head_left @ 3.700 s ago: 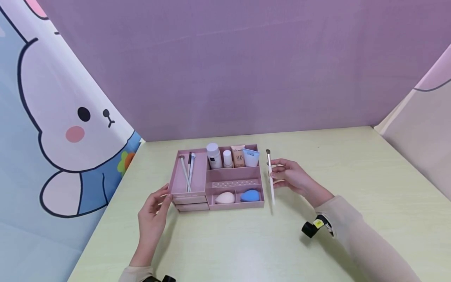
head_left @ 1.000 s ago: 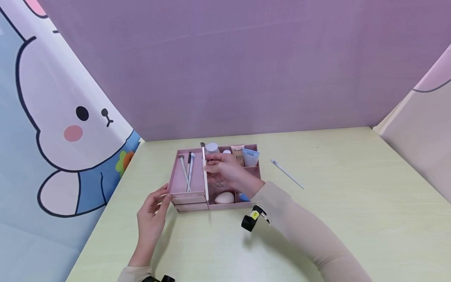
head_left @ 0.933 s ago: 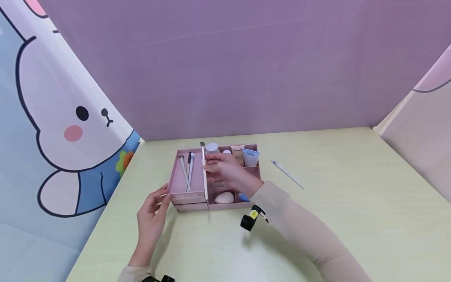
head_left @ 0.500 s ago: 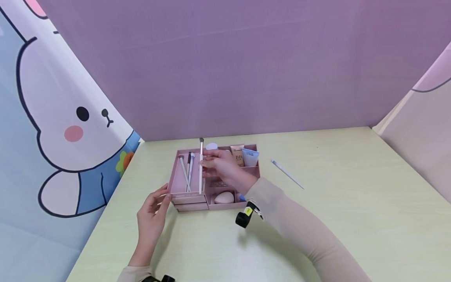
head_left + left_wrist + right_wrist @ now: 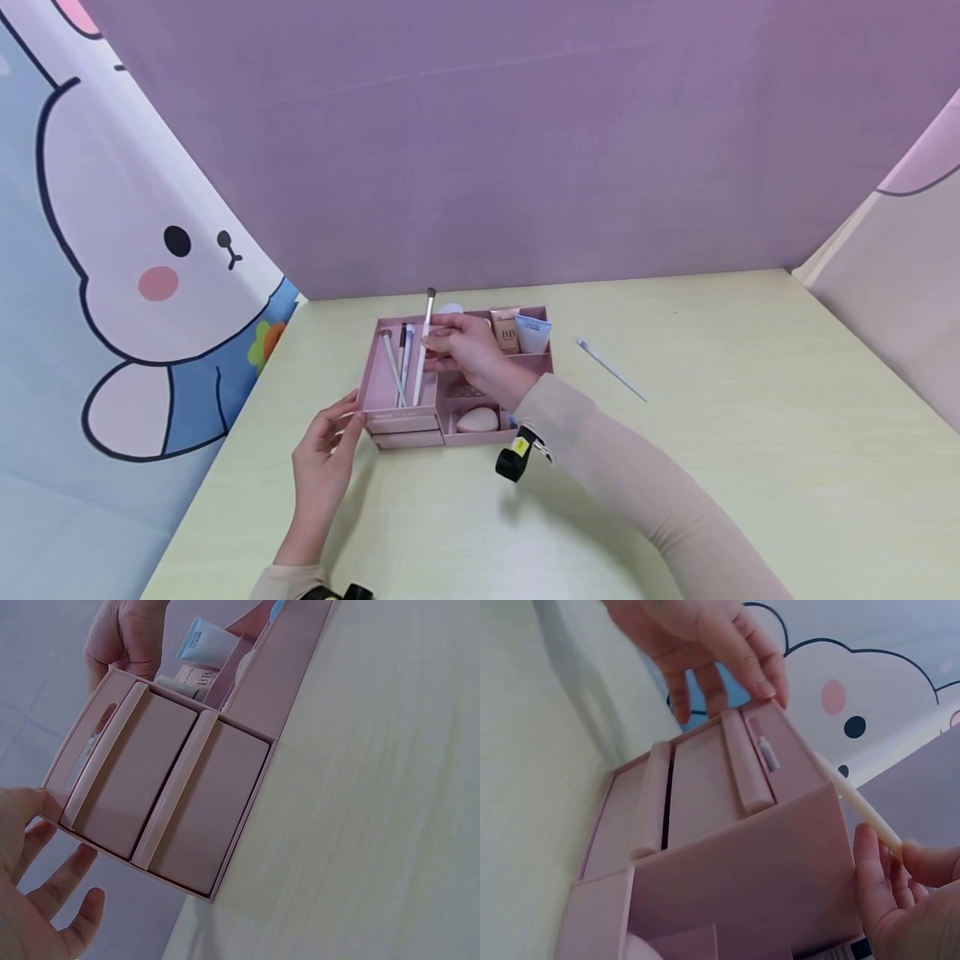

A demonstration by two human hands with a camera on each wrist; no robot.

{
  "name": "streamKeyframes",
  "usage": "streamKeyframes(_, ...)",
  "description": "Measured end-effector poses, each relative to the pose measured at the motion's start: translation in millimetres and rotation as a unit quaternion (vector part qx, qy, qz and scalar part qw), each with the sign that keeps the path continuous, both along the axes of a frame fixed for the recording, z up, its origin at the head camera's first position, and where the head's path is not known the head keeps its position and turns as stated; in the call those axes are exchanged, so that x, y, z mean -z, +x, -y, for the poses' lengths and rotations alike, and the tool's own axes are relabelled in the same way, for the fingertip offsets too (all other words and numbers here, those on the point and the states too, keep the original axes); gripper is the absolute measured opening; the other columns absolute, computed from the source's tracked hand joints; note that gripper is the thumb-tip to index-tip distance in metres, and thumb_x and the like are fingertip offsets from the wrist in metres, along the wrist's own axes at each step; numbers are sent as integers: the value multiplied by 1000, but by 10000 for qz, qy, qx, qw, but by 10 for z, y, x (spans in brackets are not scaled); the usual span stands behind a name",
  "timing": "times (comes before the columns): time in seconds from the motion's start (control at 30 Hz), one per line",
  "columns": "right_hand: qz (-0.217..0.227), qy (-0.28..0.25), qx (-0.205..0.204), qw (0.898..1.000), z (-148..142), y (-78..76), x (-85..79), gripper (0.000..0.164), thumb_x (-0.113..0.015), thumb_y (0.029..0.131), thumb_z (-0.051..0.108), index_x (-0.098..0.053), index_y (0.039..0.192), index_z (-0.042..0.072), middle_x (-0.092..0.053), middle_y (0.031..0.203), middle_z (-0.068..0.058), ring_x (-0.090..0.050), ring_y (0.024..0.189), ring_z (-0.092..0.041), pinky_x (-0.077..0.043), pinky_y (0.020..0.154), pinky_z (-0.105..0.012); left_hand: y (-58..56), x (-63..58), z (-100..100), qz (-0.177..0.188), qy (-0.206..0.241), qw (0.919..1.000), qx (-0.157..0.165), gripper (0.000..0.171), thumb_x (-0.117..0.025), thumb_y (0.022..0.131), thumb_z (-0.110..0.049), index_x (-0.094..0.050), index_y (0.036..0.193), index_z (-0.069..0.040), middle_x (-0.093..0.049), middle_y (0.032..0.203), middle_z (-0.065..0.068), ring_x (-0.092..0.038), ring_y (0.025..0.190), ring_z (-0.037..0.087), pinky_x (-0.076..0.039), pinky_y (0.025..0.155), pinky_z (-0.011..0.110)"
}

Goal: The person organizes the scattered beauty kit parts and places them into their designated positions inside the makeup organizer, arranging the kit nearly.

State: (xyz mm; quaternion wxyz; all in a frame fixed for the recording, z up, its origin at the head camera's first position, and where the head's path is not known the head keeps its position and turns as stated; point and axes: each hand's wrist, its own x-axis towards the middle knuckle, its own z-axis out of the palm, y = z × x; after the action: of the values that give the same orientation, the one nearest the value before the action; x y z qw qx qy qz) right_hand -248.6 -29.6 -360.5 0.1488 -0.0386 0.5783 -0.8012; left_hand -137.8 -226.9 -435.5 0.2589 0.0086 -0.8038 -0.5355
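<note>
A pink makeup organizer with two front drawers sits on the table. My left hand holds its front left corner, thumb on the front face and fingers along the side. Between thumb and fingers, my right hand pinches a white-handled makeup brush, bristles up and away. The brush is tilted over the organizer's left tray, its lower end beside several brushes lying there. In the right wrist view, the pale handle slants across the tray's edge at the right fingertips.
Another thin brush lies on the table right of the organizer. A BB cream tube, a light blue tube and a cream-coloured makeup sponge occupy the right compartments. My right hand partly hides the bottles and a blue sponge.
My right hand has brought the brush from right of the organizer over the left tray, then slightly farther left and tilted it. My left hand stays at the corner.
</note>
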Motion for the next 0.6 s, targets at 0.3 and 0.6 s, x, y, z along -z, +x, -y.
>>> streamKeyframes(0.3, -90, 617, -169, 9979, -24, -12, -16, 40, -65, 92, -6, -56, 131, -8, -65, 117, -25, -65, 68, -18, -59, 69, -34, 1, -3, 3, 61, 5, 10000, 6, 19, -65, 97, -7, -68, 115, -2, -66, 128, 7, -62, 93, -6, -46, 75, 13)
streamKeyframes(0.6, -142, 1058, -247, 9940, -35, -6, -54, 37, -68, 90, -7, -59, 126, -7, -70, 103, -21, -70, 73, -20, -59, 69, -34, 4, -12, 2, 136, 10, 9999, 17, 19, -65, 97, -8, -68, 115, -3, -66, 129, 6, -62, 94, -6, -46, 76, 13)
